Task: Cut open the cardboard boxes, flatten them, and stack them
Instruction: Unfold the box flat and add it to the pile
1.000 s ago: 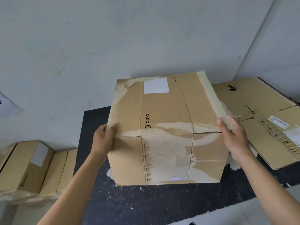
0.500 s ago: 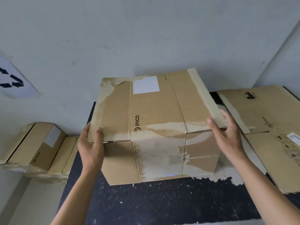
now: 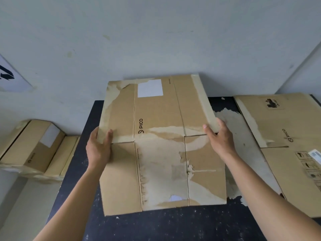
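Grey wall [image 3: 156,40] filled the 12 o'clock half, with the dark speckled bench [image 3: 173,226] below it running to 6. The cardboard box [image 3: 156,115] sat at centre on the bench, collapsed: its lower half lay flat on the bench surface and its upper half tilted up toward the wall, outer paper torn off in pale patches. A flattened box [image 3: 286,119] lay at 3 o'clock on the bench, apart from the centre one, with a strip of torn pale paper [image 3: 232,126] between them. Two closed boxes [image 3: 33,146] sat at 9 o'clock, off the bench and lower down. Left hand [image 3: 99,150] had its grip on the upper half's left edge, thumb on top, fingers hidden behind. Right hand [image 3: 218,138] gripped the right edge the same way, thumb on the face. A white label [image 3: 150,88] sat near the box's top edge.
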